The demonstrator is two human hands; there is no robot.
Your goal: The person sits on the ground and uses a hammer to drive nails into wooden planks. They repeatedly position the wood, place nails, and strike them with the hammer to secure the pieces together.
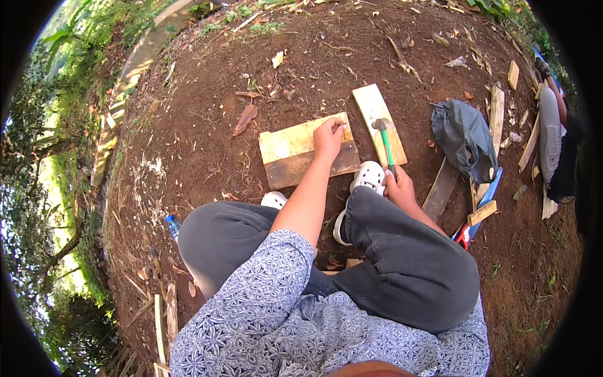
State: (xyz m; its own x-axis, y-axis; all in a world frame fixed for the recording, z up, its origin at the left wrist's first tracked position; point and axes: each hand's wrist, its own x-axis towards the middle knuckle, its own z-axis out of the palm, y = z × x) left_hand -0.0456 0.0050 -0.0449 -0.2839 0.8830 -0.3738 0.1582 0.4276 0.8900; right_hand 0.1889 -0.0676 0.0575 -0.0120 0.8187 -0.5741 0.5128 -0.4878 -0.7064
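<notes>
My right hand (402, 190) is wrapped round the lower grip of a hammer (385, 141) with a green and black handle. The hammer's dark head lies over a pale loose board (373, 103). My left hand (328, 137) rests at the right part of a wooden panel (286, 146), made of a light plank beside a dark brown one (286, 171). Its thumb and fingers are pinched together near the panel's upper right edge. Whatever they hold is too small to make out. The panel lies flat on the soil in front of my white clogs (369, 176).
A dark plastic bag (463, 139) lies to the right, among scattered planks (496, 116) and a wood block (482, 213). At the far right another person's grey-clad leg (550, 135) shows. A plastic bottle (173, 226) lies by my left knee. Dry leaves (245, 119) and wood chips dot the brown soil.
</notes>
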